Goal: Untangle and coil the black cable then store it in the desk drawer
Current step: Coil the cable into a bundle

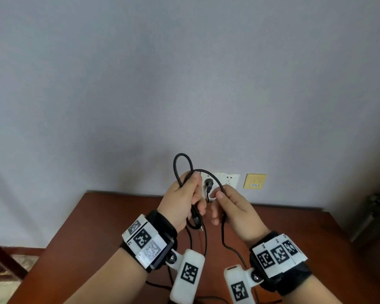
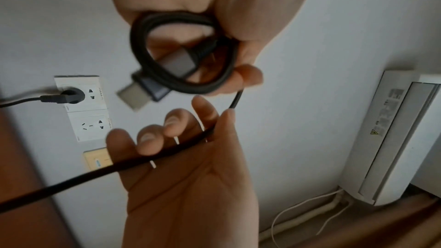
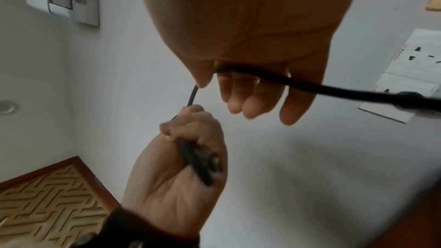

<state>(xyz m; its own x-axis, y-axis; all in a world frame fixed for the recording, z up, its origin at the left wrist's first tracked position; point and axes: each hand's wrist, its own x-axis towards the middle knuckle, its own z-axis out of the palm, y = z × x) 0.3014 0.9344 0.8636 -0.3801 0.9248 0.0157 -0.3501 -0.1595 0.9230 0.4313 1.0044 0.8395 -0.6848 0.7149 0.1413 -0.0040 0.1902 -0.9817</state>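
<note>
Black cable point(image 1: 183, 170): held up in the air above the desk, between both hands; a few loops are gathered in one hand, a short arc bridges to the other, and the rest hangs down to the desk.
Connector point(image 2: 152, 84): a grey metal plug at the cable's end, poking out through the gathered loops in the left wrist view.
Left hand point(image 1: 183, 199): fingers curled tight around the bundled loops, thumb pressed on top; one loop stands up above the fist.
Right hand point(image 1: 234, 207): thumb and forefinger pinch the cable where the arc comes in; the other fingers are loosely bent and held apart, with the cable running across the palm point(image 2: 181, 167).
Desk point(image 1: 110, 218): reddish-brown wood, set against the wall, with slack cable lying on it below the wrists.
Wall sockets point(image 1: 227, 179): two white plates just behind the hands, one with a black plug point(image 2: 70, 96) in it; a yellow plate point(image 1: 255, 181) sits beside them.
Room: pale grey wall; a white air conditioner unit point(image 2: 391, 135) stands at the right; patterned flooring point(image 3: 47, 203) shows at the left.
</note>
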